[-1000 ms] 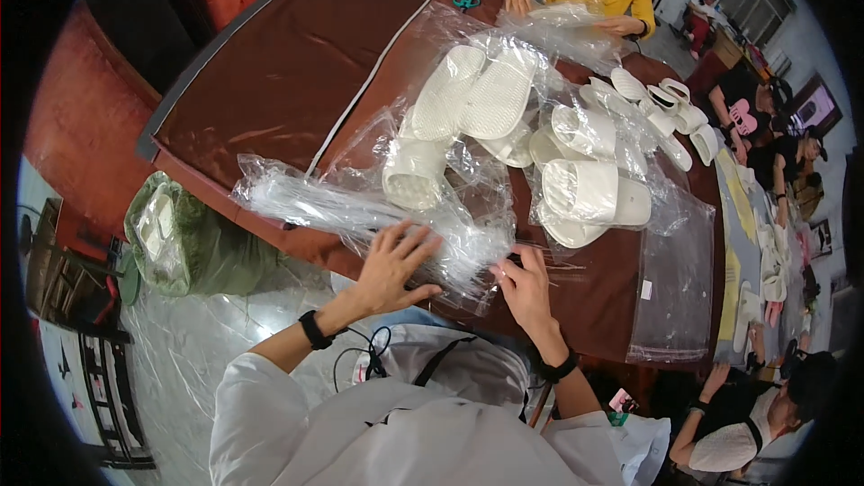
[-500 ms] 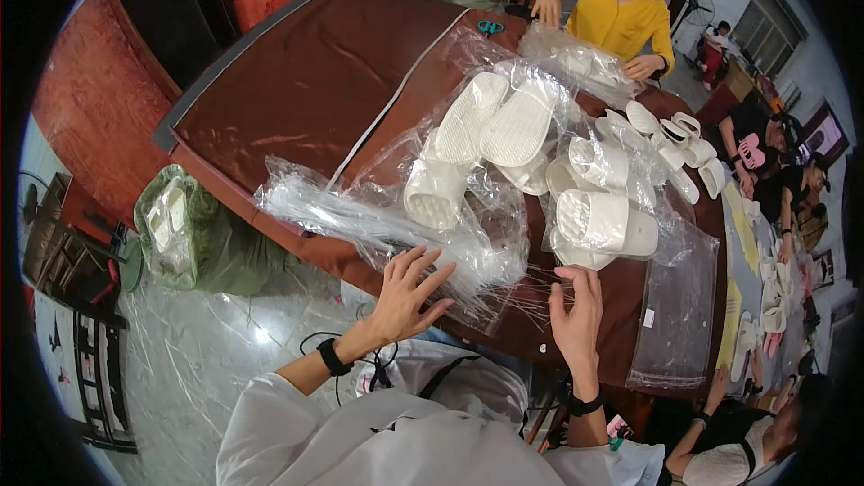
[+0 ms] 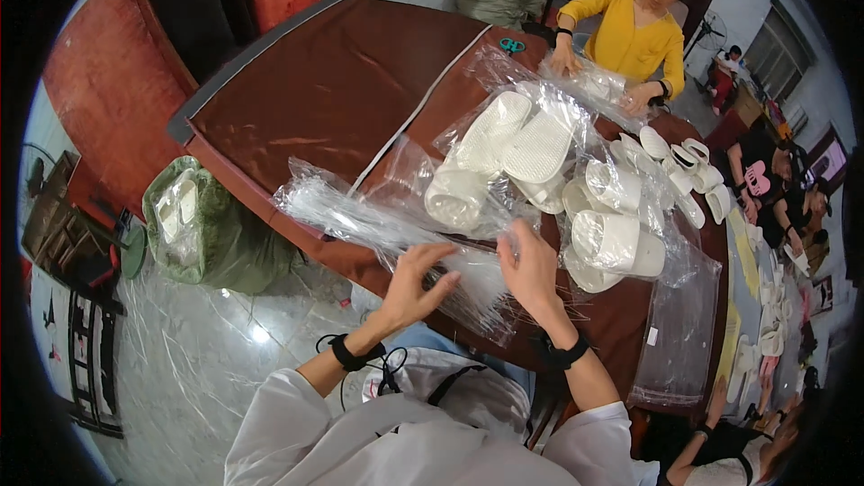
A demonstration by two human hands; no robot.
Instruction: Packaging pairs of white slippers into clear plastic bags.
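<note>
A long bundle of thin, clear plastic strands point(image 3: 333, 211), partly wrapped in clear film, lies along the near table edge. My left hand point(image 3: 412, 292) rests at its near side, thumb apart from the bent fingers, which touch the film. My right hand point(image 3: 533, 272) is over the bundle's loose right end, thumb and fingers apart with nothing plainly between them; some fingertips are hidden. Just beyond are cream slippers point(image 3: 538, 146) in clear bags, soles up. More bagged cream slippers point(image 3: 605, 243) lie right of my right hand. A flat clear bag point(image 3: 679, 342) lies at the table's right.
The brown-covered table point(image 3: 306, 81) reaches far left. Teal scissors point(image 3: 511, 46) lie at the back. Across, a person in yellow point(image 3: 630, 36) handles a clear bag. A green sack point(image 3: 220, 234) holding bagged slippers stands on the floor at left. Other people work along the right.
My right hand has moved left and farther in, over the strands, closer to my left hand. My left hand's fingers have bent inward against the bundle. The whole view has shifted slightly.
</note>
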